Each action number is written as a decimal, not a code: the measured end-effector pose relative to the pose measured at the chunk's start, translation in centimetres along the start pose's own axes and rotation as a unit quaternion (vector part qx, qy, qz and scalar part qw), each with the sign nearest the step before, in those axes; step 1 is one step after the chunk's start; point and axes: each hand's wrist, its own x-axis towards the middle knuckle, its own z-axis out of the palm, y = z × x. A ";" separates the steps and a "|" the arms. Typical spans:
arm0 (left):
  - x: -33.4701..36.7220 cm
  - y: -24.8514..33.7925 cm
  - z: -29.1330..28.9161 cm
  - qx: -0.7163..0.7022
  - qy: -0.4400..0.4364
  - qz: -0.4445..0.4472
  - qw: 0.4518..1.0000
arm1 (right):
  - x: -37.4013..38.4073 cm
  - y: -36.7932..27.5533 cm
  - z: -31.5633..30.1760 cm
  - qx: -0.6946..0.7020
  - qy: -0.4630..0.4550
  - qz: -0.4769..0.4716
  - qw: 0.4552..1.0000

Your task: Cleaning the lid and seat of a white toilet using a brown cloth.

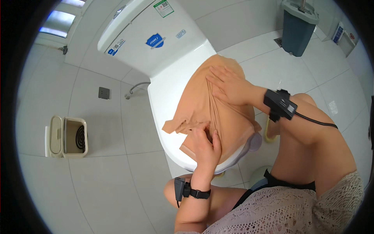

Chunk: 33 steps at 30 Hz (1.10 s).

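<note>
A tan stretchy cloth garment (194, 97) lies spread over the closed white toilet lid (165, 103), with loose folds running down its middle. Its exact kind I cannot tell. My right hand (230, 85) rests on the upper right part of the cloth, palm down and fingers extended. Lower down, my left hand (206, 150) pinches a gathered fold near the garment's front left, where a narrow end sticks out sideways. Both wrists carry strapped black devices.
The toilet tank (136, 35) with stickers rises behind the lid. A grey bin (298, 33) stands at the back right. On the left wall hangs an open cream box (70, 152); a hose (136, 87) bends beside the toilet. A purple scalloped edge (255, 142) shows under the cloth.
</note>
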 end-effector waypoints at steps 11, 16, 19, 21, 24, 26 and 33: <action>2.2 -3.5 -1.6 0.217 -0.079 -0.074 0.970 | 10.8 1.0 2.6 -0.087 -0.073 0.141 0.983; 3.0 -5.5 -2.6 0.295 -0.088 -0.148 0.940 | 13.9 -0.3 3.5 -0.071 -0.104 0.140 0.982; 2.9 -6.4 -3.7 0.291 -0.082 -0.208 0.930 | 14.8 -2.3 4.0 -0.077 -0.111 0.125 0.983; 2.7 -7.4 -4.7 0.293 -0.081 -0.219 0.927 | 14.9 -3.8 4.3 -0.085 -0.112 0.110 0.984; 1.7 -8.8 -5.8 0.254 -0.043 -0.247 0.934 | 14.7 -5.7 4.8 -0.092 -0.124 0.082 0.985; 1.2 -9.3 -6.3 0.221 -0.031 -0.249 0.942 | 14.2 -6.7 5.0 -0.095 -0.153 0.037 0.983; -1.9 -9.8 -6.1 0.152 0.011 -0.191 0.970 | 10.1 -11.2 6.3 -0.091 -0.127 -0.030 0.987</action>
